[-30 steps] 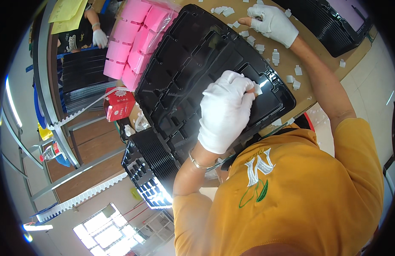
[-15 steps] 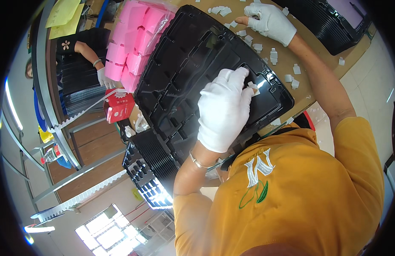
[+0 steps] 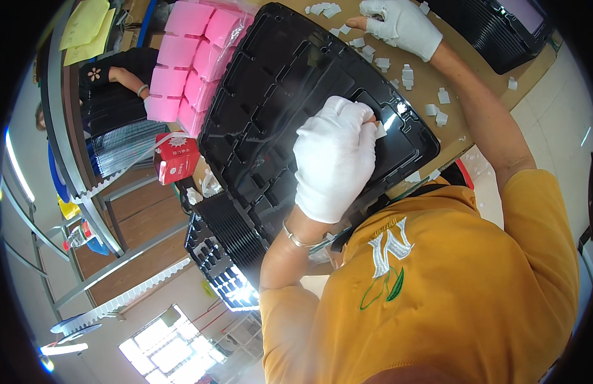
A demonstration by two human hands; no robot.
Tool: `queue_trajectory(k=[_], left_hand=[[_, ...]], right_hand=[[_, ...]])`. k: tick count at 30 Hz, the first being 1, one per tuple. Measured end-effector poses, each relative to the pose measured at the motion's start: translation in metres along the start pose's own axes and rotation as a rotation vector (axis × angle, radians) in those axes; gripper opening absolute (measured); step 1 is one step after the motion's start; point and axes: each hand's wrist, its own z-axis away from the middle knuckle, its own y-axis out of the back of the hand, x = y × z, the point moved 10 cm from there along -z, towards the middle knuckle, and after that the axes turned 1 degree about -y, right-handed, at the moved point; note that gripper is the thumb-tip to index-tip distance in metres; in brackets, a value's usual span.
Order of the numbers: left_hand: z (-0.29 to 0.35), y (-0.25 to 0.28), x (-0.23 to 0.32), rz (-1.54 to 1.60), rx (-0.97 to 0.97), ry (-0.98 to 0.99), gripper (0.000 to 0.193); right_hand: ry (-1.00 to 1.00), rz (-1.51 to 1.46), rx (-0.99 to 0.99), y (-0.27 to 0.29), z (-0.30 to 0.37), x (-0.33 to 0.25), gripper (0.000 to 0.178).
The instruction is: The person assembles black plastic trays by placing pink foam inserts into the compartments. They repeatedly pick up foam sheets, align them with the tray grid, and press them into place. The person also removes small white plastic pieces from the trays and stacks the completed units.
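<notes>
A large black plastic tray (image 3: 277, 96) with moulded recesses lies in front of me. My left hand (image 3: 335, 160), in a white glove with bare fingertips, is closed in a pinch over the tray's near right recess. A small white paper tab (image 3: 381, 130) shows at its fingertips, partly hidden by the glove. Beyond the tray's right edge, my right hand (image 3: 402, 29), gloved the same way, is above the brown table among scattered white tabs (image 3: 408, 77). Its bare thumb sticks out apart from the bent fingers, and nothing shows between them.
Pink stacked pieces (image 3: 187, 57) in clear film stand left of the tray, with a red box (image 3: 176, 158) nearer me. Black trays are stacked at the lower left (image 3: 229, 237) and far right (image 3: 495, 35). A co-worker's arm (image 3: 127, 80) shows beyond a metal frame.
My left fingers have drawn in over the white tab, covering more of it. My right hand stays near the same tabs. The co-worker's gloved hand has gone behind the pink pieces.
</notes>
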Motion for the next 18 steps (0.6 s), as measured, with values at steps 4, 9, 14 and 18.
queue_trajectory(k=[4,9,14,18], left_hand=[[-0.001,-0.003,0.0,-0.073,0.011,-0.018,0.006],[0.002,-0.001,0.011,-0.194,0.078,-0.145,0.01],[0.03,0.003,0.045,-0.336,0.187,-0.382,0.017],[0.064,0.031,0.067,-0.37,0.142,-0.456,0.027]], right_hand=[[0.011,0.006,0.011,0.001,0.0,-0.001,0.035],[-0.001,0.004,0.004,-0.001,0.002,0.002,0.034],[0.006,-0.001,-0.002,0.0,0.003,0.002,0.031],[-0.026,-0.126,-0.046,-0.011,0.003,0.005,0.036]])
